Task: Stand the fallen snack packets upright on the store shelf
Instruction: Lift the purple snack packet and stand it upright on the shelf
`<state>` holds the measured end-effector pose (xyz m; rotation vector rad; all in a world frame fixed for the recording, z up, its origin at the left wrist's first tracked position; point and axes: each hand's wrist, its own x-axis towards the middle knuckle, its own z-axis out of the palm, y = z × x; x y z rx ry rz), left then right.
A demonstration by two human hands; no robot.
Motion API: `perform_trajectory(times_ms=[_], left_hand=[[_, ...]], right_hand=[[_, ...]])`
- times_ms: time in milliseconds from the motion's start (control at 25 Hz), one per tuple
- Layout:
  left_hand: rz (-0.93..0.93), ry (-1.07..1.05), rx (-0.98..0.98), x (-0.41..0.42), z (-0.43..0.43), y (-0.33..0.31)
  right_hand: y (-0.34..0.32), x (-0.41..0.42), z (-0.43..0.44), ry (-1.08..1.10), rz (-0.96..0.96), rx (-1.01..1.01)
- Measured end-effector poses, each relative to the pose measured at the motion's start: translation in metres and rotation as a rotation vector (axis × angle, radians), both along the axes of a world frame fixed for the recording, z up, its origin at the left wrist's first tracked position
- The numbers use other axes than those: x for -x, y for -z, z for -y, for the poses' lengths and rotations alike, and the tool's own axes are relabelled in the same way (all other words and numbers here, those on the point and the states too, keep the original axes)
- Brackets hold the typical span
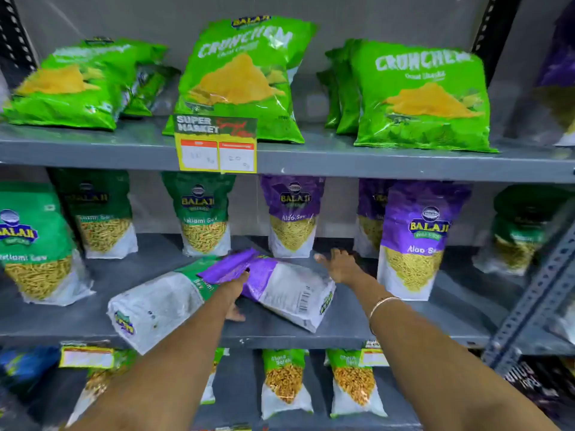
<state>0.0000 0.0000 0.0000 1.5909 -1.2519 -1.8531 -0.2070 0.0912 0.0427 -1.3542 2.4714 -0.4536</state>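
Note:
Two snack packets lie flat on the middle shelf [357,332]. The purple Aloo Sev packet [289,287] lies back side up, overlapping the green Ratlami Sev packet [158,303], which also shows its white back. My left hand [235,292] grips the purple packet near its top edge, fingers over it and thumb below. My right hand [340,264] hovers open just right of that packet, fingers spread toward the shelf's back. Upright purple packets [413,241] and green packets [205,216] stand behind and beside.
Bright green Crunchem bags [420,94] fill the top shelf; one at the left [74,85] leans back. A yellow price tag [217,150] hangs from the top shelf's edge. Chana packets [284,381] stand on the lower shelf. A perforated metal upright [535,293] rises at right.

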Motion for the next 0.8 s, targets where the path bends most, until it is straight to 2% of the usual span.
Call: perform_trajectory(times_ms=[120, 240, 360, 560, 680, 800], left_hand=[[-0.179, -0.175, -0.095, 0.021, 0.003, 0.009], [-0.225, -0.25, -0.156, 0.029, 0.015, 0.021], [-0.287, -0.285, -0.188, 0.026, 0.016, 0.016], [-0.307, -0.2, -0.07, 0.024, 0.024, -0.021], [-0.329, -0.113, 0.026, 0.027, 0.034, -0.051], [-0.306, 0.022, 0.176, 0.038, 0.044, -0.071]], right_hand=[[0.025, 0.028, 0.022, -0.058, 0.283, -0.088], [0.041, 0.04, 0.037, -0.11, 0.439, -0.213], [0.044, 0.048, 0.042, -0.12, 0.62, -0.228], [0.021, 0.045, 0.033, -0.195, 0.634, -0.321], [0.016, 0.038, 0.03, -0.191, 0.614, -0.225], [0.029, 0.03, 0.035, -0.135, 0.6, 0.068]])
